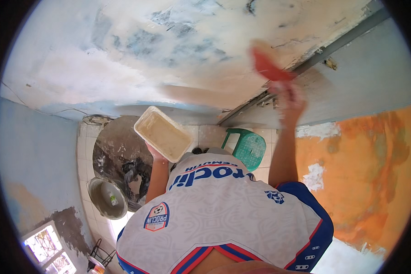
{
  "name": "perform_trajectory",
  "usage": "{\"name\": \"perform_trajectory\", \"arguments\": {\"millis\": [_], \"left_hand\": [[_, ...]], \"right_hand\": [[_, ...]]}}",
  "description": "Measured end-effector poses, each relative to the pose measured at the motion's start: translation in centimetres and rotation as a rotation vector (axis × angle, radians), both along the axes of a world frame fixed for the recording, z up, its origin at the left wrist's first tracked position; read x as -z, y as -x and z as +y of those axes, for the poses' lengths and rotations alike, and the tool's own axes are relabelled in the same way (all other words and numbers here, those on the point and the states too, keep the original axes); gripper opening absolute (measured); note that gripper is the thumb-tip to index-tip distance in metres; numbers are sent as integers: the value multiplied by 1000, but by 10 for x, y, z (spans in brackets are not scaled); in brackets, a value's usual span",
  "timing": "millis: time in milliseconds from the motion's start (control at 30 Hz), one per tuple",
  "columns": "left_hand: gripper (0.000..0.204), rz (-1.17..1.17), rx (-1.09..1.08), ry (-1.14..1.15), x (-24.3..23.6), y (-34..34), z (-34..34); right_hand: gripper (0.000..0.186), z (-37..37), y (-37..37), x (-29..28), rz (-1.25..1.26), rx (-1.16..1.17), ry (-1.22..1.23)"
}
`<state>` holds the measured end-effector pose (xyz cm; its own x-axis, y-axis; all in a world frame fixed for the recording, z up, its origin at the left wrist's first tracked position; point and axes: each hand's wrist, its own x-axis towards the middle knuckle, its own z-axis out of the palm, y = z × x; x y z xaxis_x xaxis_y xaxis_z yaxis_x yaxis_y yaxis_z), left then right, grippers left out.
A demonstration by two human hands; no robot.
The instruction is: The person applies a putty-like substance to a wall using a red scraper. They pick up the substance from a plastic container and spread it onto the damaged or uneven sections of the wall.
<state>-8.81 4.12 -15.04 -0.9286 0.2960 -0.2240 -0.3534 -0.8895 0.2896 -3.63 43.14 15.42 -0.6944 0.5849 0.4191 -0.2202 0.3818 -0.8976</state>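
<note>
Head view: patchy wall (182,50) above tray (145,118)
Left hand (156,152): grasping tray, fingertips hidden
Right hand (289,101): grasping red scraper (270,67), blurred, above right of tray
Technique: probably best with scraper flat, pressure even, tray level

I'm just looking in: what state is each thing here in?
Cream tray: held, smeared inside
Left hand: holding the tray, partly hidden
Red tool: blurred; wall contact unclear
Right hand: raised, gripping the red tool
Bucket: open-topped, something small inside
Green plastic seat: speckled white
Orange wall: patched white
Window: bright; open or shut unclear
</note>
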Motion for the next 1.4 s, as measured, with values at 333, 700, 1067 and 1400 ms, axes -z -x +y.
{"name": "perform_trajectory", "arguments": {"millis": [333, 700, 1067, 1400], "left_hand": [[84, 63, 23, 23, 29, 5, 8], [77, 88, 2, 53, -32, -10, 37], [71, 101, -59, 77, -69, -43, 65], [65, 94, -109, 114, -74, -68, 73]], "right_hand": [[27, 48, 17, -8, 57, 193, 29], [25, 73, 7, -31, -98, -53, 79], [35, 78, -6, -53, 12, -76, 88], [34, 77, -14, -46, 198, -93, 86]]}}
